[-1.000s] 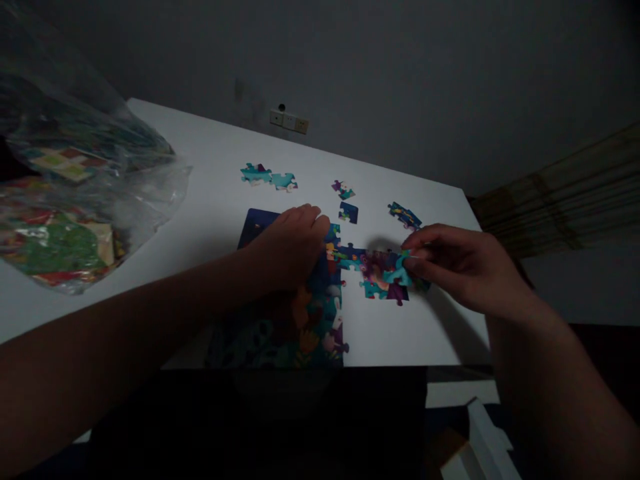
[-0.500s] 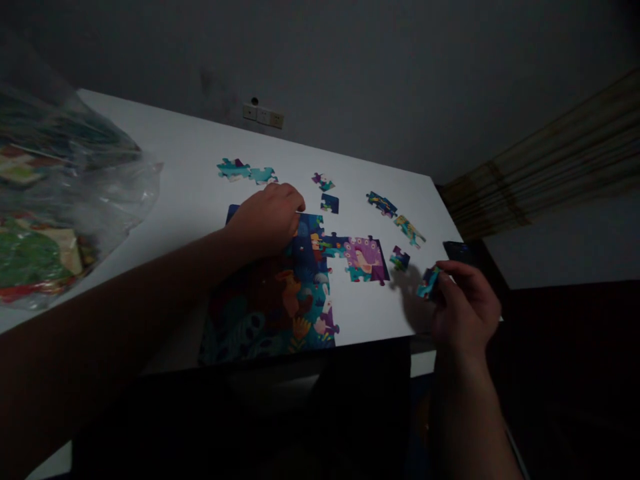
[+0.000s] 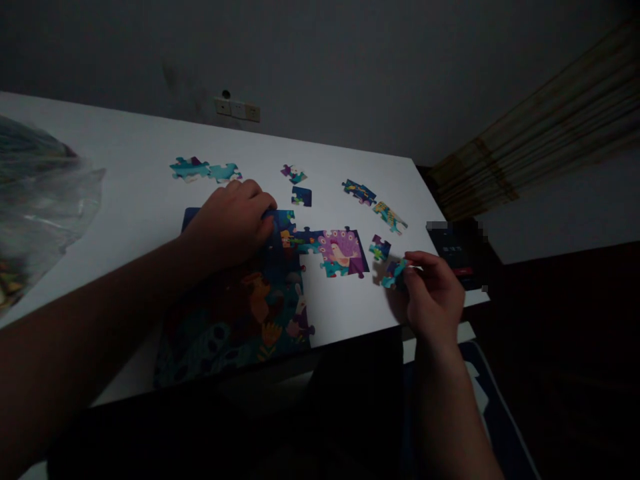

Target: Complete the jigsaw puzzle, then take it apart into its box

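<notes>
Dim grey wall (image 3: pixel 350 73) fills the top of the frame, above a white table (image 3: pixel 345 313) that slants across the middle. At the left edge, a clear plastic bag (image 3: pixel 75 193) lies partly out of view. Right of it, in the upper left, two teal puzzle pieces (image 3: pixel 190 168) sit end to end. Wall sockets (image 3: pixel 237 109) show above them.

Left of centre, the left hand (image 3: pixel 233 220) rests with curled fingers on the upper part of the joined puzzle (image 3: pixel 260 300); whether it grips anything cannot be told. This dark blue puzzle spreads through the lower centre-left, its near side along the table edge. From its right side, a narrow strip (image 3: pixel 306 241) reaches to the peacock section (image 3: pixel 343 253) at the centre. Above these lie a panda piece (image 3: pixel 295 175) and a blue corner piece (image 3: pixel 302 196).

Further right, dark blue pieces (image 3: pixel 359 191) and a yellow-patterned piece (image 3: pixel 391 218) lie in a slanting row, with a purple-and-green piece (image 3: pixel 380 248) below. Just beside that, right of centre, the right hand (image 3: pixel 435 293), well apart from the left, pinches a teal piece (image 3: pixel 394 272) between thumb and forefinger. A patterned curtain (image 3: pixel 490 163) hangs at the upper right.
</notes>
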A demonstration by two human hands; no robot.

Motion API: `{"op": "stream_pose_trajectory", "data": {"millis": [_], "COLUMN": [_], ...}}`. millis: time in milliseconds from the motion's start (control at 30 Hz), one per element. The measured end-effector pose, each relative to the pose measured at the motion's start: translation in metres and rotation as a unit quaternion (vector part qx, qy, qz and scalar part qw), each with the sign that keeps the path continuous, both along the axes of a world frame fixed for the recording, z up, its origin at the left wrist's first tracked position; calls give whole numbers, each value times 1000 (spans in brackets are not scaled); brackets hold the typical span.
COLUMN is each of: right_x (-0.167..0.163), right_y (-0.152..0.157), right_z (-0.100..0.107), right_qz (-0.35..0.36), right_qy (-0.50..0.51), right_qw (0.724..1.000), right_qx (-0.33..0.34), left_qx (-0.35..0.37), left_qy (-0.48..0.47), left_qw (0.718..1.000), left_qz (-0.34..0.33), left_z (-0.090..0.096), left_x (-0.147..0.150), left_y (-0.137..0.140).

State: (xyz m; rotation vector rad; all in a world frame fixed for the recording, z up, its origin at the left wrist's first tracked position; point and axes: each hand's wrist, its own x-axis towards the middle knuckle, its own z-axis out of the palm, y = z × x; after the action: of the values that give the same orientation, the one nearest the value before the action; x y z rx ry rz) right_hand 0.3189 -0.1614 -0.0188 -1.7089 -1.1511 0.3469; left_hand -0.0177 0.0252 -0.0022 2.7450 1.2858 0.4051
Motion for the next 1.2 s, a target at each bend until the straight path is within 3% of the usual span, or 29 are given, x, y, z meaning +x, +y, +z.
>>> {"op": "stream_pose_trajectory", "data": {"millis": [267,633,833,1000,1200], "right_x": [4,4,-15,-39,-51], "right_y": [-1,0,7,46,140], "right_z": [-6,-5,9,40,57], "right_qz": [49,87,96,156,294], "right_qy": [-5,-46,-38,-80,-56], "right_qw": [998,995,995,985,949], "right_qx": [29,-3,12,-6,-98], "left_qx": [5,-14,-49,-67,-69], "left_qy": [30,19,-26,-53,-47], "left_qw": [1000,1000,996,993,993], "left_qz": [3,-9,71,87,83], "left_z": [1,2,5,3,5], "left_x": [1,-6,-18,-15,-13], "left_y": [-1,6,17,17,15]}}
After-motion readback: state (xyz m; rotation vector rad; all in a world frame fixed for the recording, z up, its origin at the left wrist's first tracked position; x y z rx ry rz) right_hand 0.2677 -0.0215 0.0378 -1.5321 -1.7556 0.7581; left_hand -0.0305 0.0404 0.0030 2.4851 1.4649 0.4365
